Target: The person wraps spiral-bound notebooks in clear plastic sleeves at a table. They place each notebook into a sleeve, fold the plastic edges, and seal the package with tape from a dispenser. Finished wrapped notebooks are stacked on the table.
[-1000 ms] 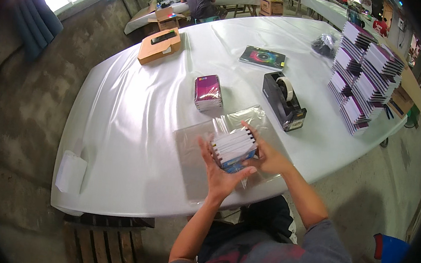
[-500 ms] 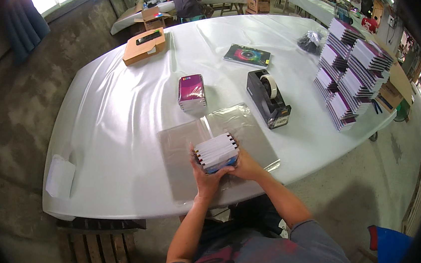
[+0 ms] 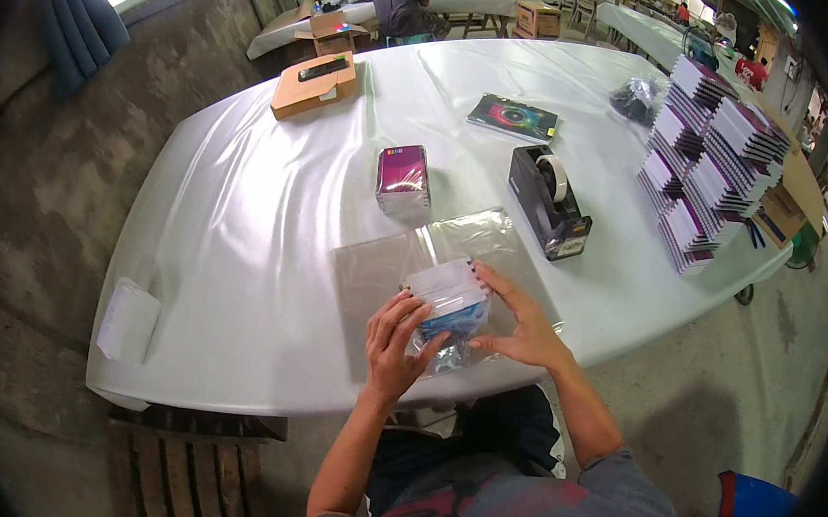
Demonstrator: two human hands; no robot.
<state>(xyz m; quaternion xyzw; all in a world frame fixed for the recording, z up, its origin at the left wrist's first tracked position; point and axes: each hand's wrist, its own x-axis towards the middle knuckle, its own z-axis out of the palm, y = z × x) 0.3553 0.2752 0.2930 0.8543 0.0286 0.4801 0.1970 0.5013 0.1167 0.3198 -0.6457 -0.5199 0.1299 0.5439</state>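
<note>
Clear plastic wrapped the stack of small boxes (image 3: 450, 301) at the table's (image 3: 241, 204) near edge; left hand (image 3: 394, 340) gripped its 8 o'clock side, right hand (image 3: 518, 325) its 3 o'clock side, tape dispenser (image 3: 549, 201) at 1 o'clock.

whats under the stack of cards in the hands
A clear plastic bag lies on the white table beneath the card stack; both hands cover the stack's underside.
</note>
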